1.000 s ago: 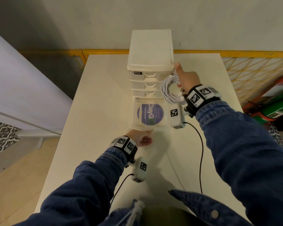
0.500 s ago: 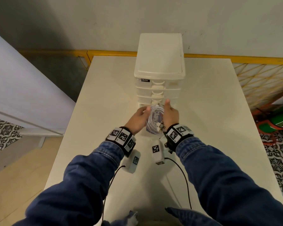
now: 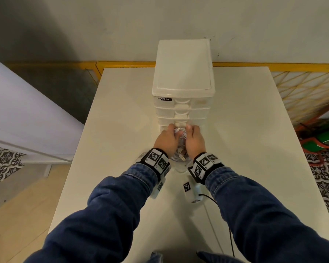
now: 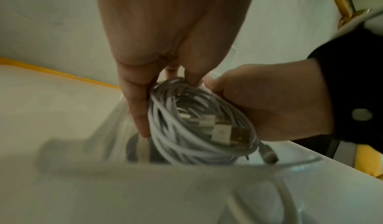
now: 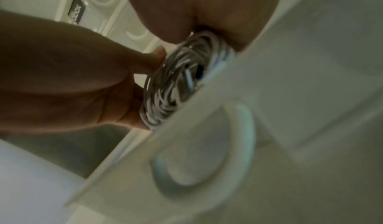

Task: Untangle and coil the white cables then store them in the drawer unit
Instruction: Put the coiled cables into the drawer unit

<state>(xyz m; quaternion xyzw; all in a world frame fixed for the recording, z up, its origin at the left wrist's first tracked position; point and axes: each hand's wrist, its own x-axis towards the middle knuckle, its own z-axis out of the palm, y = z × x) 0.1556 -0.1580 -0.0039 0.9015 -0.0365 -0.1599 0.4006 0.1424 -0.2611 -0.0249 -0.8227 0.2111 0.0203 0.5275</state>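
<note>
At the front of the drawer unit (image 3: 182, 86), the bottom drawer (image 3: 179, 168) stands pulled out toward the person, and both hands meet over it. From the head view, the left hand (image 3: 166, 140) and right hand (image 3: 195, 142) lie side by side with the coil of white cables (image 3: 179, 147) between them; only a narrow strip of the coil and a metal plug end show there. The unit stands on the white bench (image 3: 122, 120) near its far edge, with the three upper drawers shut.

The left wrist view shows what the head view hides: the coil (image 4: 199, 122) is a round bundle of many loops with USB plugs lying across its middle. The left fingers (image 4: 138, 112) run straight down along one side of it, while the right hand (image 4: 269, 106) wraps round the opposite side with fingers curled. The coil sits low inside the translucent drawer wall (image 4: 116, 129), above a dark round label.

The right wrist view is blurred. It shows the coil (image 5: 178, 83) edge-on behind the drawer front (image 5: 207, 162), with the left thumb (image 5: 145, 60) touching the loops.
</note>
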